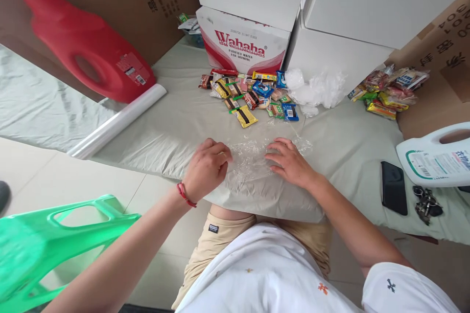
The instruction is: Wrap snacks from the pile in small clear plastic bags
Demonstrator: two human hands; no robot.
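Note:
A crumpled sheet of clear plastic film (246, 159) lies on the pale green cloth (176, 122) in front of me. My left hand (208, 162) is closed at the film's left edge, thumb and fingers pinched together on it. On the film's right side rests my right hand (292, 162), fingers apart and lightly bent, holding nothing visible. Just beyond both hands is a loose pile of small wrapped snacks, among them a yellow packet (244, 116) and a blue packet (290, 112). Wadded clear plastic (326, 89) sits to the right of the pile.
A Wahaba-style red and white water carton (242, 44) stands behind the snacks. At left are a red jug (91, 44), a roll of film (117, 122) and a green stool (40, 239). Rightward lie bagged snacks (392, 90), a phone (394, 188), keys (428, 205) and a white detergent bottle (436, 159).

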